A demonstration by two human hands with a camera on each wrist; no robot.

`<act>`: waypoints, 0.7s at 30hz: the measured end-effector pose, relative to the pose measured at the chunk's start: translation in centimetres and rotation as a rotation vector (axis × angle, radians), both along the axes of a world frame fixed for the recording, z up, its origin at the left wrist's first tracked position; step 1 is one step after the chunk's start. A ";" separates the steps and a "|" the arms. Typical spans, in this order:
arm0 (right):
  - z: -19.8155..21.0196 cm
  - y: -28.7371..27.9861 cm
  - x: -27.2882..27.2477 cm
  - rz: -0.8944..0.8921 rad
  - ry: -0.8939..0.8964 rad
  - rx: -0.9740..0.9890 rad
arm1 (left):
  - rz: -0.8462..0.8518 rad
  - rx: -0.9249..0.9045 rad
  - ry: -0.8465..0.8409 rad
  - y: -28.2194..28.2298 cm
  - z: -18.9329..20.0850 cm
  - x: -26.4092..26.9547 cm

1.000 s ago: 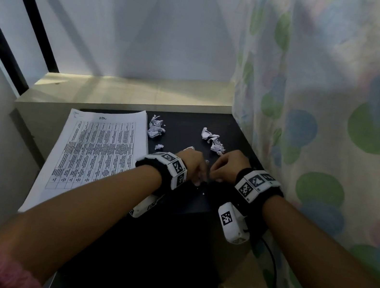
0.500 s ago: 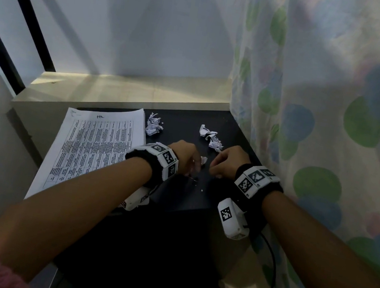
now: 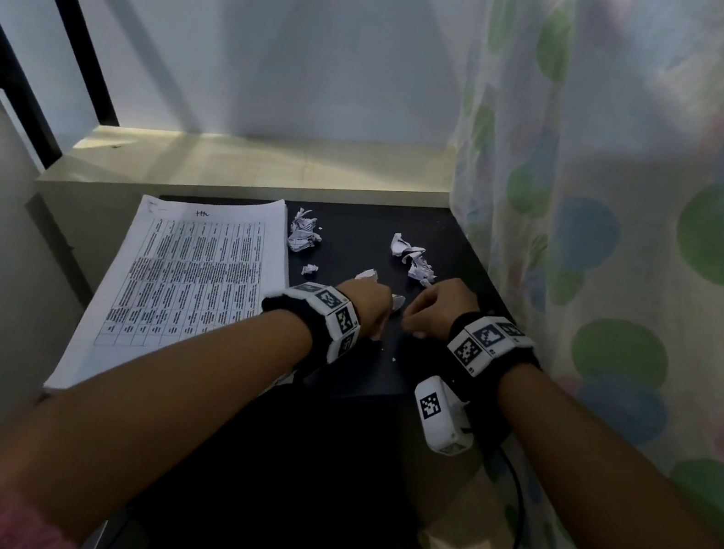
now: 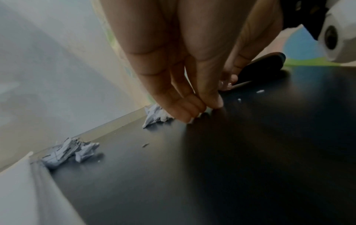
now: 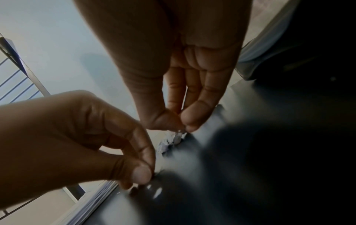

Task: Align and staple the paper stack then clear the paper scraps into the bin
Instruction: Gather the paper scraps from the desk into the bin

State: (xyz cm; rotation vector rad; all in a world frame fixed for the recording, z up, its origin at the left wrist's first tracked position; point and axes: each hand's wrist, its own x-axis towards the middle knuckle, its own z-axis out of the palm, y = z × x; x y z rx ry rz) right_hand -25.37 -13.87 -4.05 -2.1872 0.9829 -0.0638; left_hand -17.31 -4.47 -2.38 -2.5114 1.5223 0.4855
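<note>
dark tabletop (image 3: pixel 357 235) fills a narrow corner between a pale wall and a spotted curtain (image 3: pixel 649 228).

left hand (image 3: pixel 367 302): fingertips (image 4: pixel 185 112) bunched together, pressed to the surface over a tiny white fleck; whether the fleck is actually held cannot be told. right hand (image 3: pixel 439 305): thumb and forefinger closed in a pinch just beside it, apparently on a small scrap, though blur hides it.

crumpled scraps (image 3: pixel 304 232) lie farther back, more (image 3: pixel 413 259) to the right. paper stack (image 3: pixel 189 282) lies flat at left; no staple can be made out. no bin is in view.

risk: small flecks probably slip from fingertips and scatter. a sweeping wrist may push scraps off the far edge or knock the stack out of line.
</note>
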 end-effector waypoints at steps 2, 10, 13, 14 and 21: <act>0.0 0.2 0.0 -0.008 -0.012 0.003 | -0.049 0.009 -0.013 0.1 -0.4 -0.1; 0.2 0.5 -0.7 -0.009 -0.028 -0.005 | -0.011 -0.009 0.012 1.1 -0.6 -0.5; 0.4 0.4 -1.3 -0.027 -0.041 -0.010 | 0.008 -0.068 0.013 1.8 -1.0 0.1; 0.5 0.4 -1.4 -0.032 -0.044 -0.005 | 0.024 -0.080 0.017 2.1 -0.7 0.4; 1.3 2.0 -1.2 -0.027 -0.096 0.028 | 0.185 -0.186 0.075 6.1 2.4 3.5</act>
